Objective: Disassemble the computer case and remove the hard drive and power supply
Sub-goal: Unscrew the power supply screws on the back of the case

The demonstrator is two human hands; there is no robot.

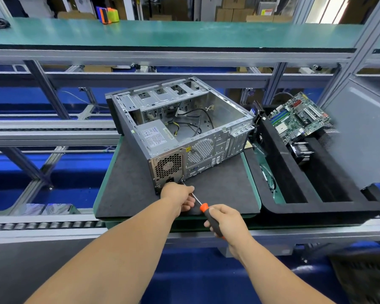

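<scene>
A long green shelf (184, 32) runs across the scene at twelve o'clock, above grey aluminium rails and roller tracks. Below it, at the centre, a dark foam-topped desk (127, 189) carries the computer case (219, 119), which lies on its side with the side panel off and the interior open to view. At three o'clock from the case a black tray (294, 194) holds a green motherboard (298, 116) tilted against its far end, with a finned heatsink just below the board.

Inside the case, the power supply (156, 134) sits in the corner at eight o'clock, label up, with black and yellow cables trailing across the case floor toward two o'clock. Its fan grille shows on the rear panel facing the person.

The screwdriver (206, 213), orange and black in the handle, points its tip at the rear panel's lower corner beside the power socket. The right hand (228, 224) grips the handle, fingers wrapped round it. The left hand (180, 197) sits at the shaft near the tip, fingers curled about it.
</scene>
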